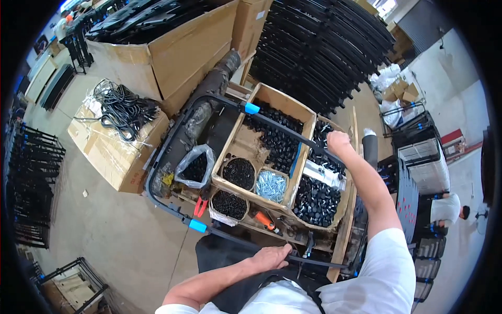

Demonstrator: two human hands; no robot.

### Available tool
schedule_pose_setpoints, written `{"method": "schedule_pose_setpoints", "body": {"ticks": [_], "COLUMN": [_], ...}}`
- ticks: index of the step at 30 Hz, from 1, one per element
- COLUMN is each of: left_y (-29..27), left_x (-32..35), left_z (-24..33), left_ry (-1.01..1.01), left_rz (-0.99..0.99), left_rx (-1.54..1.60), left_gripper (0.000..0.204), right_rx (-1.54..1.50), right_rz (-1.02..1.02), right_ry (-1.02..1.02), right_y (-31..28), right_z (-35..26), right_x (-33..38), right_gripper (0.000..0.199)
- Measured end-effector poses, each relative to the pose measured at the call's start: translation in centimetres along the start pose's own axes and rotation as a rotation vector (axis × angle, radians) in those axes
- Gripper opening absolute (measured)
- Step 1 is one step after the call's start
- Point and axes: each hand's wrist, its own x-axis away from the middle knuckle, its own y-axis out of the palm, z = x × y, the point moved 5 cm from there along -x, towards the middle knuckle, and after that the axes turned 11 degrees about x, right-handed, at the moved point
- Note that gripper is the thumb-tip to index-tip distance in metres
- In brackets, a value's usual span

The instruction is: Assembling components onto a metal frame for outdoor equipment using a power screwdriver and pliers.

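Note:
A black U-shaped tubular frame (170,206) with blue sleeves lies across the workbench, its closed end to the left. My left hand (271,257) is closed around the near bar. Beyond the far bar, my right hand (339,142) has its fingers curled over the right-hand compartment of small black parts; whatever they hold is hidden. Under the frame sits a wooden box (285,99) with black plastic pieces (282,137), a round tub of small black parts (239,174) and silvery screws (271,186). Black round-headed parts (316,203) fill the near right bin.
Red-handled pliers (200,206), an orange tool (266,221) and a plastic bag (195,166) of black parts lie along the bench. A carton with coiled black cables (125,111) stands left. Stacked black frames (319,47) rise behind. Other people (447,210) are farther off.

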Motion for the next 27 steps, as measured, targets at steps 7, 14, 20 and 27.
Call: {"method": "schedule_pose_setpoints", "body": {"ticks": [7,14,20,27], "left_y": [-0.2,0.2,0.9,0.9], "left_x": [0.7,0.5,0.4,1.2], "left_z": [0.3,0.8,1.5,0.4], "left_ry": [0.049,-0.088,-0.038,0.097], "left_rz": [-0.025,-0.195,-0.115,0.123], "left_rx": [-0.085,-0.056,-0.144,-0.24], "left_gripper": [0.036,0.041,0.04,0.035], "right_rx": [-0.082,-0.191,-0.117,-0.13], "right_rz": [0.105,0.158,0.123,0.013], "right_ry": [-0.041,-0.094,-0.019,-0.103], "right_y": [-1.4,-0.8,1.4,0.3], "right_z": [-1.2,-1.5,-0.1,-2.9], "right_x": [-0.1,1.8,0.9,0.6], "right_gripper": [0.025,0.023,0.024,0.025]}}
